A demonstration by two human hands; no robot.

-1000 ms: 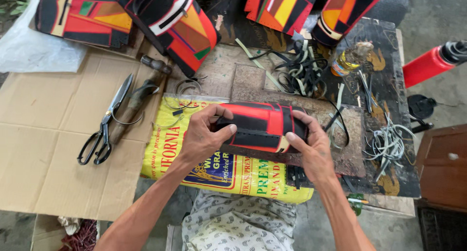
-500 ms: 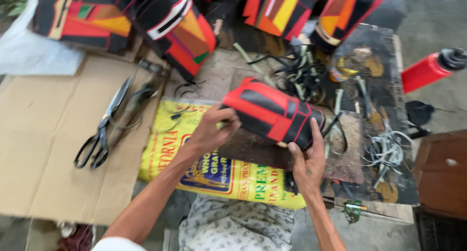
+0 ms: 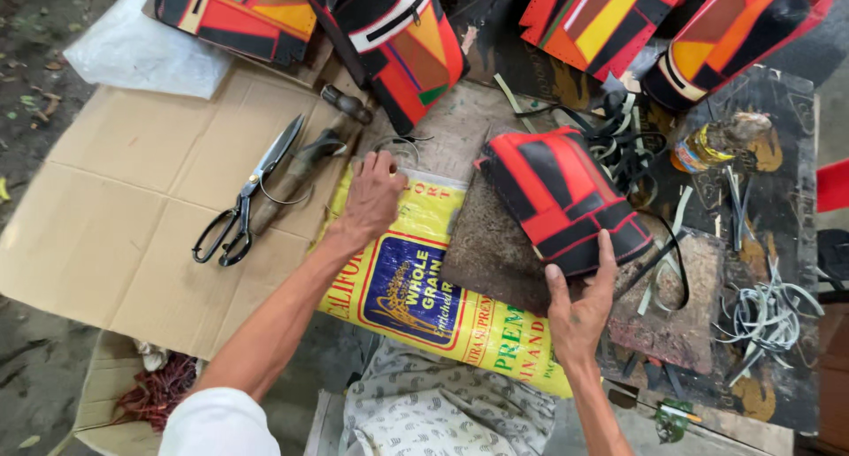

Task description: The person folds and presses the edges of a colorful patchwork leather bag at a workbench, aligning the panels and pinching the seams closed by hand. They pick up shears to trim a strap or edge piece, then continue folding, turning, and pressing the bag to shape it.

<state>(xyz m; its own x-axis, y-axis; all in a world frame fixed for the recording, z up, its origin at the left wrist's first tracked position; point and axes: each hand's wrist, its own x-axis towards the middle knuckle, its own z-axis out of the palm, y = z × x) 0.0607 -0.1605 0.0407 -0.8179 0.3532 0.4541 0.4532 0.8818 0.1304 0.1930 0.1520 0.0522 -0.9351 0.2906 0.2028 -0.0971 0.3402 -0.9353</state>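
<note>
A red and black panelled piece (image 3: 562, 195) lies tilted on a dark brown board (image 3: 495, 252). My right hand (image 3: 579, 310) holds its near edge with fingers spread against it. My left hand (image 3: 371, 195) has left the piece and rests palm down, fingers apart, on a yellow woven sack (image 3: 416, 288) spread over the work surface. Black scissors (image 3: 252, 195) lie on flattened cardboard (image 3: 133, 208) to the left of that hand, beside a dark-handled tool (image 3: 305, 160).
Several finished red, black and orange panelled pieces (image 3: 398, 40) line the far edge. Loose black strips (image 3: 619, 137) and pale strips (image 3: 765, 319) lie at right, near a small bottle (image 3: 716, 142). A white plastic sheet (image 3: 146, 53) sits far left. Patterned cloth (image 3: 442, 412) is below.
My left hand let go of the red and black piece and moved left onto the yellow sack. The piece tipped to the right and now lies on the board under my right hand.
</note>
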